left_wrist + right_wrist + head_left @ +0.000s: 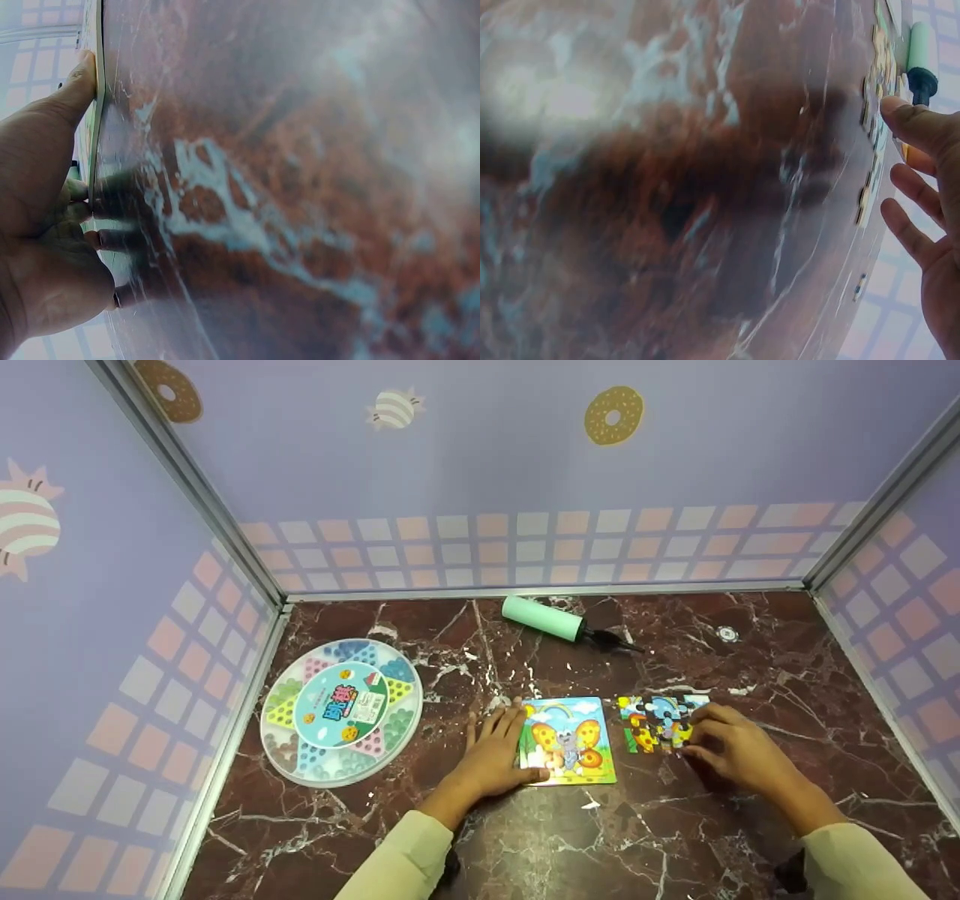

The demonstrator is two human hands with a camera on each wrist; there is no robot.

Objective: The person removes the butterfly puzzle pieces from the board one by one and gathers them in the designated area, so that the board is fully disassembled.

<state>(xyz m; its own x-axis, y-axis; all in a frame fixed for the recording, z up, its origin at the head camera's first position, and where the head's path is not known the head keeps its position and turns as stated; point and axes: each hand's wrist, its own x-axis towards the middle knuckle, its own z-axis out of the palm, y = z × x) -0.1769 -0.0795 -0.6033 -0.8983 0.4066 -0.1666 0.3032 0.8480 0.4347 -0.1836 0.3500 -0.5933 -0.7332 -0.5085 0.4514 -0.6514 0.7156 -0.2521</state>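
Note:
A square picture board (570, 739) shows a cartoon butterfly under a rainbow. My left hand (495, 757) rests on its left side, fingers extended over the left edge and thumb on the lower left corner. In the left wrist view, the left hand (52, 225) meets the thin board from the side. Right of the board lies a cluster of small jigsaw pieces (649, 724), partly joined. My right hand (735, 746) touches the cluster's right side with thumb and index finger. In the right wrist view, the thumb (904, 112) meets the pieces; whether it pinches one is hidden.
A round Chinese checkers box (341, 712) with colored marbles lies at the left. Behind the board is a mint-green hand pump (544, 617) with a black nozzle. A small round white piece (727, 634) lies at the back right. Patterned walls (495, 547) enclose the marbled table.

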